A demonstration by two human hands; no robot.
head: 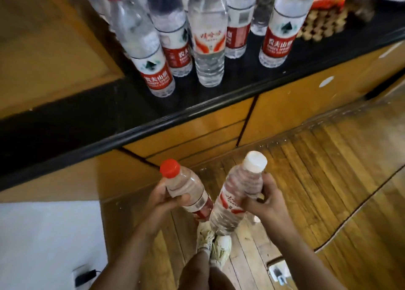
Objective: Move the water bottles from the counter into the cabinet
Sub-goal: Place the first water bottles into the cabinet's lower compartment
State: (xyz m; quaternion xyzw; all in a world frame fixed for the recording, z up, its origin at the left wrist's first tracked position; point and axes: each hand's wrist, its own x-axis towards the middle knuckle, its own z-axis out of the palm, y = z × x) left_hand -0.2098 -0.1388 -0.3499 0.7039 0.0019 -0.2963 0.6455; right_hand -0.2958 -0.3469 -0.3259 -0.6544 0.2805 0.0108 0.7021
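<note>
My two arms are bare all the way up — no sleeves, no watch, no rings on my left hand or my right hand. My legs are bare too, from the knees down to my feet. On my feet I have puffy shoes in a pale cream-white colour — they have thick bumpy laces and look a bit dirty, and a little bit of light sock peeks out at the top of one.

Counter bottles cropped at top.
</note>
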